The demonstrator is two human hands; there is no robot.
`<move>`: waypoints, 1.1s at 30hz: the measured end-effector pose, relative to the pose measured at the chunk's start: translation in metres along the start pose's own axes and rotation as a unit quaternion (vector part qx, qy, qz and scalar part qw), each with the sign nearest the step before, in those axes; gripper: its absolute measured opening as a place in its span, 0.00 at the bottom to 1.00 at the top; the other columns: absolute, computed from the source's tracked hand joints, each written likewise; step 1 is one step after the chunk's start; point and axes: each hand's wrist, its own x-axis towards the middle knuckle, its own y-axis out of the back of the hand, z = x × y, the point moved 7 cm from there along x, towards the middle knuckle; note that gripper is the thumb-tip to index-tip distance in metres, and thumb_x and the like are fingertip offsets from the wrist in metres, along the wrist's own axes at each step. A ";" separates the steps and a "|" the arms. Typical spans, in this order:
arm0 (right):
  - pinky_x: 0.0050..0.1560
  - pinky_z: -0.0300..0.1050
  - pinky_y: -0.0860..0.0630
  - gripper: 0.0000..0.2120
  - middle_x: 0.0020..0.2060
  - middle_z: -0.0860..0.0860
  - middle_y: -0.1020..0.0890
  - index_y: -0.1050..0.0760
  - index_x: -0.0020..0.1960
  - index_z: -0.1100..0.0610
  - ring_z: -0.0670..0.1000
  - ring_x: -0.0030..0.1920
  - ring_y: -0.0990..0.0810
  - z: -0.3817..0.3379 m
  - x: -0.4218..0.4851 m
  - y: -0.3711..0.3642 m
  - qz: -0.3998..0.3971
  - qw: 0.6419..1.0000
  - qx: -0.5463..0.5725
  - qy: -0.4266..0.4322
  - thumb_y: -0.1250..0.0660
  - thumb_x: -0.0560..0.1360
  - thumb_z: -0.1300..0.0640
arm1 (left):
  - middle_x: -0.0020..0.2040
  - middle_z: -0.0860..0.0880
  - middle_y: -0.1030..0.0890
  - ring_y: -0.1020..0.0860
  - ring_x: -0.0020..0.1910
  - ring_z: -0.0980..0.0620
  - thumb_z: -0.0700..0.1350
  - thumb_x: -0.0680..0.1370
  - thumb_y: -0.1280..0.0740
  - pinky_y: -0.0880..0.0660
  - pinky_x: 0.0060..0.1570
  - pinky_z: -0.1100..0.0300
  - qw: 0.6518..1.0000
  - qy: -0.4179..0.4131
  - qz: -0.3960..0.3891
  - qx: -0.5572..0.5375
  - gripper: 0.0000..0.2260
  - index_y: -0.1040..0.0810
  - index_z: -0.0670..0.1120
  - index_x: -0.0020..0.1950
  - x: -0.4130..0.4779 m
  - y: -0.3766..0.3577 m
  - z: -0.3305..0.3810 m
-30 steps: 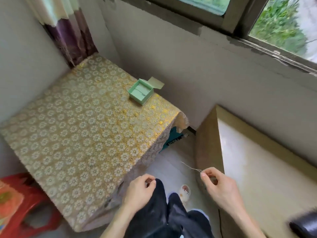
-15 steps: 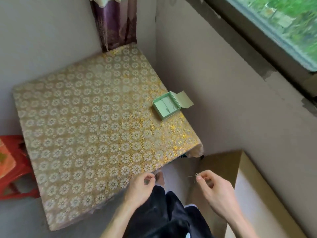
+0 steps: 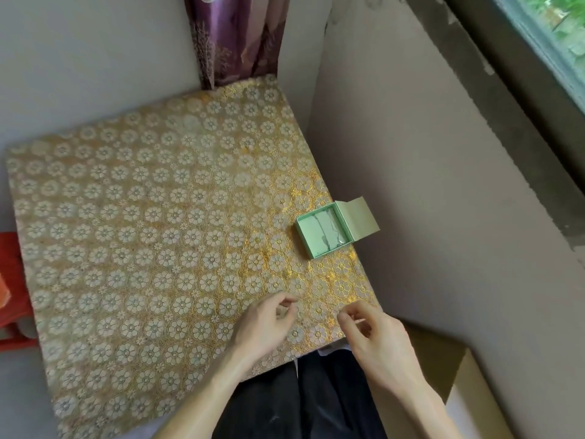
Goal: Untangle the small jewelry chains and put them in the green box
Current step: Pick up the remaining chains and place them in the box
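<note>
Left hand (image 3: 266, 324) hovers over the near edge of the flowered tablecloth (image 3: 142, 232), thumb and forefinger curled together; whether they pinch anything I cannot tell. Beyond it, rightward, the green box (image 3: 316, 253) sits open, thin chains (image 3: 323, 228) inside. Right hand (image 3: 376, 339) curls likewise, its hold unclear.

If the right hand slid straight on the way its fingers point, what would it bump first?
Most likely the left hand. The right hand points toward it across a small gap above the tablecloth, though I can't be sure they're at the same height.
</note>
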 end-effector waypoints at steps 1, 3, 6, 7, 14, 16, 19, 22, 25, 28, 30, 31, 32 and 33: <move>0.42 0.42 0.22 0.07 0.38 0.36 0.17 0.23 0.43 0.43 0.39 0.42 0.19 -0.004 0.008 0.000 -0.005 1.000 0.002 0.012 0.36 0.79 0.46 | 0.64 0.60 0.23 0.19 0.39 0.61 0.51 0.82 0.36 0.20 0.40 0.65 1.000 -0.009 -0.003 -0.004 0.14 0.25 0.57 0.68 0.007 0.001 0.005; 0.43 0.41 0.22 0.07 0.39 0.36 0.18 0.23 0.43 0.43 0.39 0.43 0.19 -0.007 0.021 0.001 -0.014 0.999 0.002 0.031 0.35 0.79 0.47 | 0.64 0.59 0.22 0.20 0.53 0.62 0.50 0.82 0.34 0.22 0.48 0.68 0.999 -0.026 -0.014 -0.016 0.15 0.26 0.59 0.69 0.020 0.002 0.018; 0.44 0.44 0.22 0.07 0.40 0.37 0.18 0.23 0.44 0.44 0.39 0.43 0.20 -0.006 0.037 0.008 -0.018 0.998 -0.017 0.052 0.36 0.79 0.47 | 0.66 0.61 0.27 0.24 0.58 0.62 0.49 0.80 0.32 0.27 0.52 0.68 0.997 -0.057 -0.050 -0.016 0.20 0.29 0.64 0.70 0.036 0.002 0.043; 0.44 0.45 0.21 0.07 0.40 0.38 0.18 0.24 0.44 0.45 0.40 0.43 0.20 -0.005 0.040 0.011 -0.020 0.998 -0.024 0.056 0.36 0.79 0.47 | 0.66 0.61 0.29 0.25 0.59 0.62 0.48 0.80 0.31 0.27 0.54 0.65 0.996 -0.065 -0.066 -0.007 0.21 0.29 0.66 0.69 0.040 0.000 0.049; 0.44 0.44 0.22 0.06 0.40 0.38 0.19 0.23 0.46 0.45 0.39 0.43 0.20 0.008 0.056 0.036 -0.003 0.998 -0.036 0.050 0.36 0.79 0.46 | 0.60 0.60 0.24 0.25 0.59 0.58 0.59 0.77 0.30 0.28 0.63 0.51 0.990 -0.088 -0.107 0.013 0.06 0.19 0.62 0.53 0.066 -0.014 0.072; 0.44 0.44 0.22 0.07 0.40 0.39 0.19 0.23 0.45 0.46 0.39 0.43 0.21 0.010 0.057 0.040 0.000 0.998 -0.037 0.045 0.36 0.79 0.46 | 0.58 0.60 0.22 0.24 0.57 0.58 0.59 0.78 0.31 0.27 0.63 0.50 0.990 -0.090 -0.111 0.004 0.06 0.19 0.59 0.51 0.070 -0.017 0.072; 0.42 0.40 0.24 0.07 0.40 0.40 0.19 0.23 0.44 0.46 0.39 0.42 0.22 0.016 0.057 0.044 0.003 0.999 -0.031 0.033 0.36 0.79 0.47 | 0.55 0.60 0.19 0.22 0.57 0.60 0.55 0.78 0.30 0.26 0.64 0.48 0.982 -0.085 -0.158 -0.058 0.05 0.20 0.56 0.50 0.073 -0.023 0.067; 0.37 0.35 0.31 0.07 0.36 0.40 0.21 0.23 0.44 0.46 0.38 0.39 0.23 0.025 0.058 0.049 0.012 0.999 -0.032 0.013 0.36 0.79 0.48 | 0.56 0.60 0.19 0.23 0.58 0.62 0.55 0.78 0.31 0.28 0.66 0.50 0.975 -0.067 -0.196 -0.076 0.07 0.20 0.53 0.51 0.073 -0.022 0.060; 0.38 0.37 0.29 0.07 0.37 0.41 0.19 0.23 0.45 0.47 0.40 0.39 0.22 0.036 0.061 0.053 0.022 0.999 -0.026 -0.010 0.37 0.80 0.48 | 0.55 0.59 0.20 0.22 0.58 0.59 0.56 0.78 0.31 0.28 0.68 0.45 0.974 -0.058 -0.208 -0.061 0.09 0.20 0.51 0.51 0.073 -0.016 0.052; 0.44 0.46 0.23 0.08 0.39 0.43 0.17 0.24 0.46 0.47 0.44 0.42 0.20 0.046 0.065 0.054 0.029 0.999 -0.016 -0.033 0.39 0.81 0.47 | 0.55 0.58 0.20 0.22 0.56 0.61 0.54 0.79 0.31 0.27 0.68 0.46 0.975 -0.043 -0.216 -0.041 0.07 0.21 0.52 0.51 0.072 -0.006 0.046; 0.45 0.48 0.23 0.08 0.40 0.44 0.17 0.25 0.45 0.47 0.45 0.43 0.20 0.053 0.066 0.056 0.035 0.998 -0.016 -0.047 0.40 0.81 0.47 | 0.56 0.57 0.19 0.22 0.55 0.62 0.52 0.79 0.31 0.27 0.67 0.47 0.975 -0.035 -0.216 -0.029 0.05 0.21 0.53 0.51 0.073 0.002 0.043; 0.45 0.48 0.23 0.08 0.40 0.44 0.17 0.26 0.45 0.47 0.45 0.43 0.20 0.055 0.067 0.057 0.039 0.998 -0.013 -0.053 0.40 0.81 0.47 | 0.57 0.57 0.19 0.22 0.55 0.62 0.52 0.78 0.31 0.27 0.68 0.46 0.976 -0.031 -0.214 -0.023 0.05 0.20 0.53 0.51 0.074 0.006 0.042; 0.44 0.48 0.24 0.08 0.40 0.44 0.17 0.26 0.45 0.47 0.45 0.43 0.20 0.057 0.068 0.058 0.042 0.997 -0.007 -0.058 0.40 0.81 0.48 | 0.58 0.56 0.19 0.22 0.56 0.61 0.53 0.78 0.31 0.27 0.68 0.46 0.977 -0.029 -0.212 -0.015 0.05 0.20 0.54 0.51 0.075 0.010 0.040; 0.43 0.47 0.25 0.08 0.40 0.44 0.17 0.26 0.46 0.48 0.45 0.43 0.20 0.059 0.068 0.058 0.042 0.997 -0.003 -0.064 0.40 0.82 0.48 | 0.58 0.57 0.19 0.21 0.56 0.61 0.53 0.78 0.31 0.26 0.67 0.46 0.977 -0.025 -0.212 -0.006 0.05 0.20 0.54 0.51 0.075 0.014 0.039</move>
